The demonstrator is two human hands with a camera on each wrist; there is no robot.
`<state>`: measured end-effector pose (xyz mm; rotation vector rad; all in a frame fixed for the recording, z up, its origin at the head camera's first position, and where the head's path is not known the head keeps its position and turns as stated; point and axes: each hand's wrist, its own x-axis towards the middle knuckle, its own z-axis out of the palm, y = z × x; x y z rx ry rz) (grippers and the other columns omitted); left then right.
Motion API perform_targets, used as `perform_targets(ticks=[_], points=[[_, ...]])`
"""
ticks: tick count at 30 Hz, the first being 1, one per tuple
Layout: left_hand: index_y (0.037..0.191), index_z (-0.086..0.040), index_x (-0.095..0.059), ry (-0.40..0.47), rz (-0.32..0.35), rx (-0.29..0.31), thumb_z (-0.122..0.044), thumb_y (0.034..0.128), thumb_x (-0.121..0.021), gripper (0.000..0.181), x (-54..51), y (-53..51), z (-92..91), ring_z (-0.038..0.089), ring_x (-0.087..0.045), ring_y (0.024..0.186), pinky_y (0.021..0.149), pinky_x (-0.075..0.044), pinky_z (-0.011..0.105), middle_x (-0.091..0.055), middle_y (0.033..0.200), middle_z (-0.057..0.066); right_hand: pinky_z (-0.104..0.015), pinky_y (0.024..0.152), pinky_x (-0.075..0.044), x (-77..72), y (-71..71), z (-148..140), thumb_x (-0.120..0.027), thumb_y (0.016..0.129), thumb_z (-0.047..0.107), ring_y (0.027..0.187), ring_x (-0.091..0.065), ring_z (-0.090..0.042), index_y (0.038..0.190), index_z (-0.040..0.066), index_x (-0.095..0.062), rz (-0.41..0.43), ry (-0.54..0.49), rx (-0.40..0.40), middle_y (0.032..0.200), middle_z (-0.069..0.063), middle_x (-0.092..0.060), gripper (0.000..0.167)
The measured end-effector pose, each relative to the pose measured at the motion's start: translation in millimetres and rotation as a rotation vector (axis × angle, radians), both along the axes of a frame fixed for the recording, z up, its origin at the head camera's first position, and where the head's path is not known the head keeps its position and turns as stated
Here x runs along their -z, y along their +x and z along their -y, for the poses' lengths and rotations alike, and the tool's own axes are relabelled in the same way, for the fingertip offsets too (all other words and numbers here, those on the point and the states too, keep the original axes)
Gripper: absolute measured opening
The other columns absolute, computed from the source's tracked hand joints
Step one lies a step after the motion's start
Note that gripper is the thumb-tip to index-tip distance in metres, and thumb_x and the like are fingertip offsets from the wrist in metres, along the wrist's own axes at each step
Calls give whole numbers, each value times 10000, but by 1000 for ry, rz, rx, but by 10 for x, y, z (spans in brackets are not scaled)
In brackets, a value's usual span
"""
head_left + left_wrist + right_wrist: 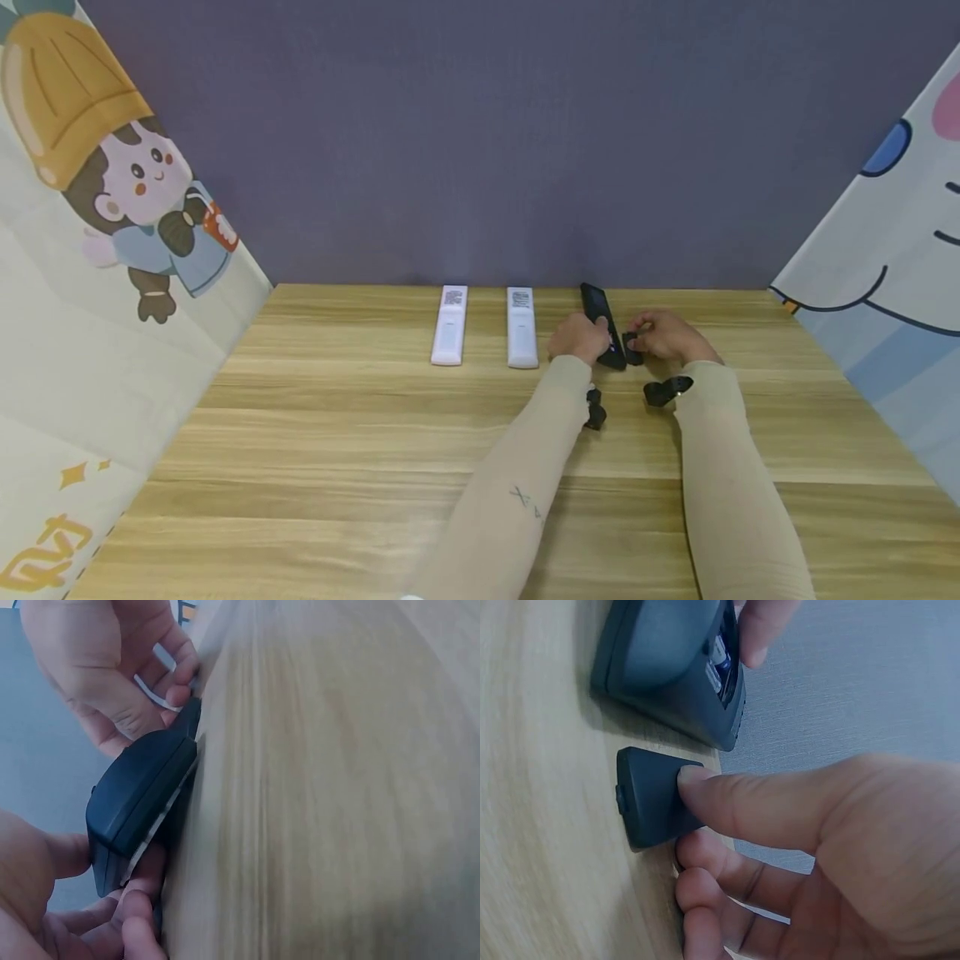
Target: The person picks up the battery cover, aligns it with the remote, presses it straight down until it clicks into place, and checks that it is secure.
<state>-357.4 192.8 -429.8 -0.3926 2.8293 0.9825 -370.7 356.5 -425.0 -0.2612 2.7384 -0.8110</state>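
Observation:
A black remote control (597, 312) lies back-up near the rear of the table, tilted slightly off it in the left wrist view. My left hand (581, 337) grips its side, thumb on one edge and fingers curled beneath. Its battery compartment is uncovered; blue-and-white batteries (718, 661) show inside in the right wrist view. Just to the right, my right hand (670, 336) pinches a small black battery cover (656, 796), thumb on top and fingers under its edge. The cover is close to the remote but apart from it.
Two white remote controls (449, 325) (522, 327) lie face down to the left, parallel to each other. A dark wall panel (480, 142) rises behind the wooden table (337, 467). Printed cloths hang at both sides. Black wrist cameras (595, 410) sit on both wrists.

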Motion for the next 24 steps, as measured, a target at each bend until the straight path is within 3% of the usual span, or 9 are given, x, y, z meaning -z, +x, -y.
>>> perform_targets(ticks=[6,10,13,18,22,24], points=[[1151,-163,-755,23,4,7,-521,1028,-523,444,-31,10,51,199,-698,919,668,-527,342,-764,1100,37,-315,722,-422,0,-5,-9,-652,972,163,796,-542,-209,1212,-39,-601,-2,-9,-5,881,-86,-636,318],[1155,-142,-752,65,1,22,-485,1033,-527,428,-36,21,82,190,-680,871,658,-522,335,-761,1098,42,-318,728,-421,10,-11,-27,-670,965,171,826,-544,-225,1206,-34,-606,-14,-7,6,960,-138,-649,322],[1204,-134,-727,132,-15,33,-444,1041,-516,409,-36,48,128,192,-679,927,736,-538,342,-747,1145,41,-314,740,-421,18,-8,-35,-680,957,169,865,-548,-241,1199,-30,-613,-27,-14,10,1037,-175,-655,320],[1260,-116,-690,237,-57,21,-402,1039,-516,401,-8,75,191,214,-673,1057,871,-539,361,-725,1213,65,-309,725,-417,21,-3,-38,-680,951,151,829,-533,-220,1180,-30,-616,-33,-35,13,972,-139,-651,299],[1166,-115,-713,285,-81,10,-394,1025,-551,352,15,89,220,194,-657,956,814,-525,348,-732,1128,61,-310,727,-417,21,0,-27,-676,953,155,832,-530,-220,1196,-29,-611,-23,-39,15,982,-140,-647,311],[1001,-125,-718,294,-88,11,-396,1018,-565,313,32,86,236,177,-623,840,734,-493,331,-728,1006,43,-309,739,-418,23,0,-17,-672,957,161,854,-535,-230,1205,-27,-611,-22,-34,13,1024,-157,-649,317]])
